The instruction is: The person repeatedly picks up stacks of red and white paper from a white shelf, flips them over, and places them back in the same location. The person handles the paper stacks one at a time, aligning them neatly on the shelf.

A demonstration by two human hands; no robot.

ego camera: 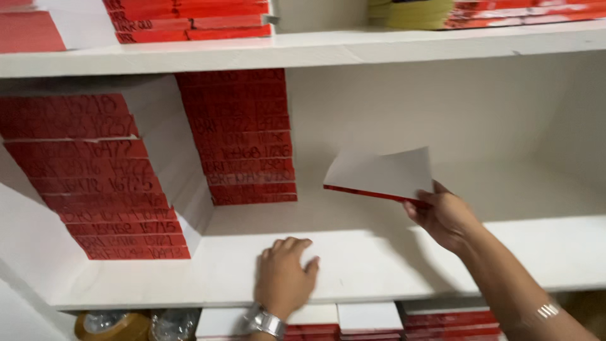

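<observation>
the right hand (444, 216) is clamped on a thin white booklet with a red edge (380, 175), held tilted above the white shelf (442, 259) at centre right of the frame. the left hand (284, 275) lies flat, fingers apart, on the shelf at lower centre. red-edged stacks (246, 136) stand at upper left.

tape roll (112, 326): cut by bottom edge | top-shelf stacks (189, 19): cropped above

Thin white-covered booklet (380, 173) with red edge, held at its 4 o'clock corner, tilted, red edge facing down-front, raised above white shelf board (480, 252), at 3 o'clock of rear red-edged stack (243, 136).
</observation>
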